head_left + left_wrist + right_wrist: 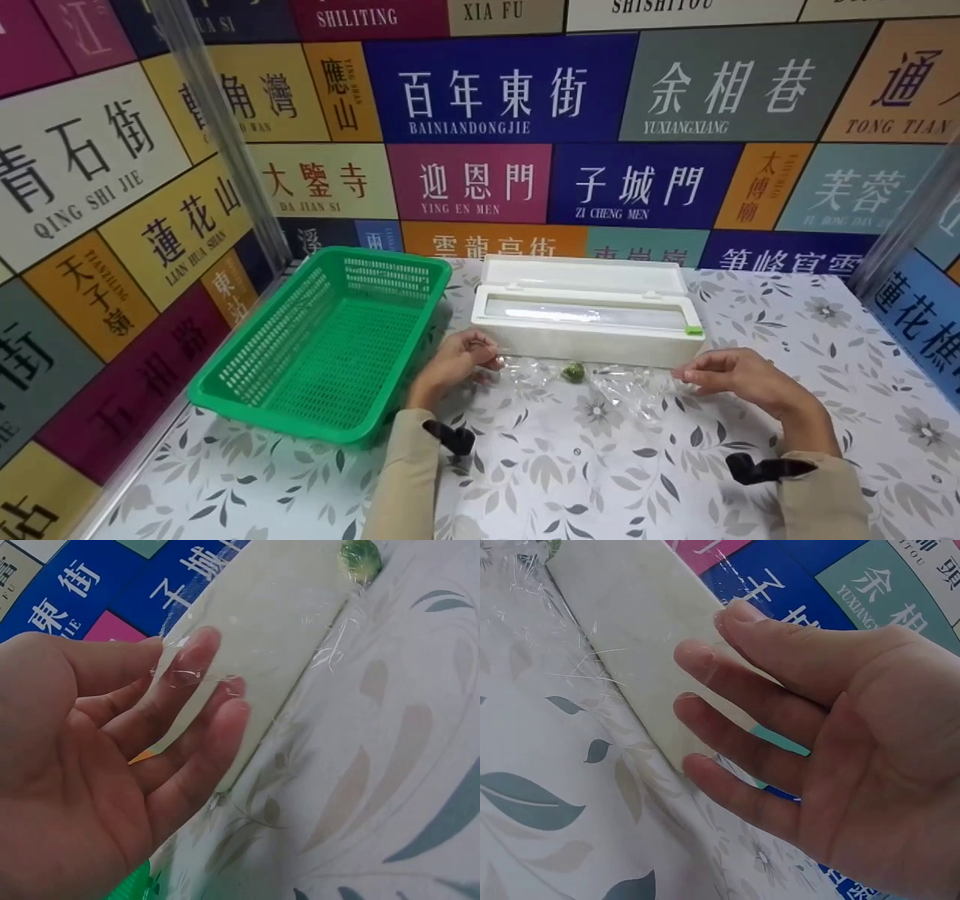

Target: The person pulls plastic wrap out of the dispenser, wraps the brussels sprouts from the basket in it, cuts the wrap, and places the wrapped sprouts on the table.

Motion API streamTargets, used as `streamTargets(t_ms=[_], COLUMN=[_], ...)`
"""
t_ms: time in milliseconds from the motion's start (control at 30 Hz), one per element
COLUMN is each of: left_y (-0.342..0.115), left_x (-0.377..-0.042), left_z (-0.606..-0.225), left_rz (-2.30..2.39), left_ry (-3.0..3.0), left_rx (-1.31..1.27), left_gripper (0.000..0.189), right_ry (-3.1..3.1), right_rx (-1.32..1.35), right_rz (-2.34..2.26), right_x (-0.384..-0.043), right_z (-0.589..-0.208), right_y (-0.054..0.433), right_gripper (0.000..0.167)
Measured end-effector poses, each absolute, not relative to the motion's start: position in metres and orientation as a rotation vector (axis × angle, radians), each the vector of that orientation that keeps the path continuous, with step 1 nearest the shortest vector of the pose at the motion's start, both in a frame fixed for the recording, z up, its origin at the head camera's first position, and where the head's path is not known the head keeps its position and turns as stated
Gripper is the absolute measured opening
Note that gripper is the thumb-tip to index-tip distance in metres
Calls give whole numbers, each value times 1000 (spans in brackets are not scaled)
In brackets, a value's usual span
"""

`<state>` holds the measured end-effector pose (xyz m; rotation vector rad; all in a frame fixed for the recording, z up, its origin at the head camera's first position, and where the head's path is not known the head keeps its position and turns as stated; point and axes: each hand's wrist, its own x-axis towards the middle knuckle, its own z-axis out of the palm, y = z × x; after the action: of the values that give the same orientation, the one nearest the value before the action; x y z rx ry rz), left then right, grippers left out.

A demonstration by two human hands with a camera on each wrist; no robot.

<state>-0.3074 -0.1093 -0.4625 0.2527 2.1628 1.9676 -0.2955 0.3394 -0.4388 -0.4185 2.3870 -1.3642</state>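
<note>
A clear sheet of cling film (634, 390) stretches between my two hands, low over the table. My left hand (459, 361) pinches one edge between thumb and forefinger; in the left wrist view the film (225, 667) lies across the other fingers. At the opposite end my right hand (739, 379) pinches film by thumb and forefinger, its other fingers spread apart. Between the hands is a small round green item (573, 372), like a Brussels sprout, with film about it. Whether film lies over or under it I cannot tell. Just behind stands a white cling film dispenser (585, 343).
The dispenser's lid (585, 276) is raised, and a green slider (694, 330) sits at its right end. A green plastic basket (409, 375) stands left of my left hand. Behind the flower-patterned tabletop (540, 472) rises a wall of coloured signs (472, 184).
</note>
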Motion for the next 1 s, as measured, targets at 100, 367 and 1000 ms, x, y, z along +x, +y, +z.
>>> streamTargets(t_ms=[100, 367, 1000], left_y=[-112, -118, -121], left_x=[-307, -305, -305], left_z=[-464, -468, -459], left_rz=[1904, 1783, 1443], left_ry=[2179, 2163, 2404], left_rx=[260, 140, 234], left_gripper=[9, 6, 7], right_ry=[2345, 2309, 2580], right_rx=[-493, -503, -257], right_rz=[-1335, -1249, -1076], right_x=[-295, -294, -296], right_z=[-441, -442, -439], right_y=[340, 338, 323], right_gripper=[32, 32, 41])
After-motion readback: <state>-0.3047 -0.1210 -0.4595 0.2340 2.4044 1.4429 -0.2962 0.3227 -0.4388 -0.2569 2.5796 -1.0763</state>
